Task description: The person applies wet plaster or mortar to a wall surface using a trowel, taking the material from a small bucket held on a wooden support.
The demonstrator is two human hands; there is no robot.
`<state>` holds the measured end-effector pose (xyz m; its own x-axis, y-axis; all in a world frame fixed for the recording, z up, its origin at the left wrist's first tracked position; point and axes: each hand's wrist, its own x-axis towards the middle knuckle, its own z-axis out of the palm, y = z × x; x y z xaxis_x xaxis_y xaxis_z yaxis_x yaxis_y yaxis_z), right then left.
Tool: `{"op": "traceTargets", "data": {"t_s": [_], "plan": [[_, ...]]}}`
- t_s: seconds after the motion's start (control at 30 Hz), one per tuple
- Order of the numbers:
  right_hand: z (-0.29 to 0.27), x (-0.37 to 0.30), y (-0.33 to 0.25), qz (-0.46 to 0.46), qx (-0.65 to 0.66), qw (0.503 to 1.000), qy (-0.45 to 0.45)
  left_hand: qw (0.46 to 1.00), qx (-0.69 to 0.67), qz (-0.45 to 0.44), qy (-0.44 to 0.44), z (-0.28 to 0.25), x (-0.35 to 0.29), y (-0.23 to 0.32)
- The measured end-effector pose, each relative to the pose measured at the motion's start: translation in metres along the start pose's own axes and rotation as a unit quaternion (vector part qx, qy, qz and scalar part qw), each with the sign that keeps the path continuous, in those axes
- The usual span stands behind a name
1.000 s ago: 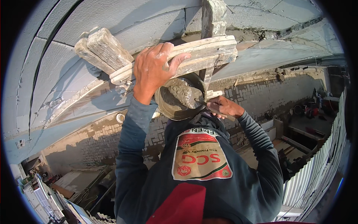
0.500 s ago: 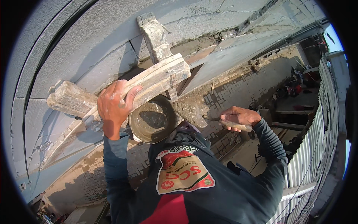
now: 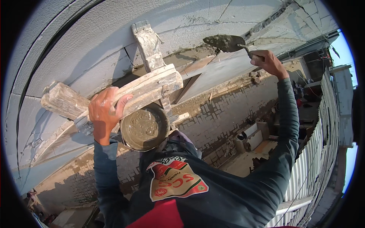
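My left hand point(image 3: 104, 114) is wrapped round a rough, mortar-crusted wooden beam point(image 3: 156, 85), thumb on its near side. In my right hand point(image 3: 269, 62) is the handle of a trowel point(image 3: 227, 43), held out at the far right. Wet grey mortar lies on its blade, which is in front of the wall point(image 3: 91, 49) beside a mortar-smeared strip; whether it touches is hard to tell. Below the beam, near my left forearm, a round bucket point(image 3: 165, 127) holds wet mortar point(image 3: 140, 123).
Two more timbers adjoin the beam: an upright post point(image 3: 149, 47) and a thick block point(image 3: 64, 100) at left. A patterned paved strip point(image 3: 228, 110) lies far below. Corrugated metal roofing point(image 3: 313, 167) borders the right side. A dark cable point(image 3: 36, 64) runs along the wall at left.
My right hand has swung up and away with the trowel, from beside the bucket to the wall, and the loaded blade now shows plainly. My left hand keeps its hold on the beam.
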<state>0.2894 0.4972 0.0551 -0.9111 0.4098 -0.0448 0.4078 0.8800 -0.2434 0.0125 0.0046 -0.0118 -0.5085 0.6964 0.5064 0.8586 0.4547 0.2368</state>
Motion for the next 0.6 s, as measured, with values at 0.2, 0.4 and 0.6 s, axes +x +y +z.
{"op": "traceTargets", "data": {"t_s": [0.2,0.4,0.6], "plan": [[0.075,0.068,0.041,-0.061,-0.025,0.988,0.141,1.000,0.008,-0.003,-0.013,0.001,-0.003,-0.001],[0.099,0.067,0.063,-0.051,0.001,0.988,0.146,1.000,0.021,0.021,-0.006,0.001,-0.004,-0.001],[0.101,0.056,0.057,-0.073,-0.013,0.978,0.196,0.999,0.026,0.046,-0.007,0.006,-0.002,-0.007]]}}
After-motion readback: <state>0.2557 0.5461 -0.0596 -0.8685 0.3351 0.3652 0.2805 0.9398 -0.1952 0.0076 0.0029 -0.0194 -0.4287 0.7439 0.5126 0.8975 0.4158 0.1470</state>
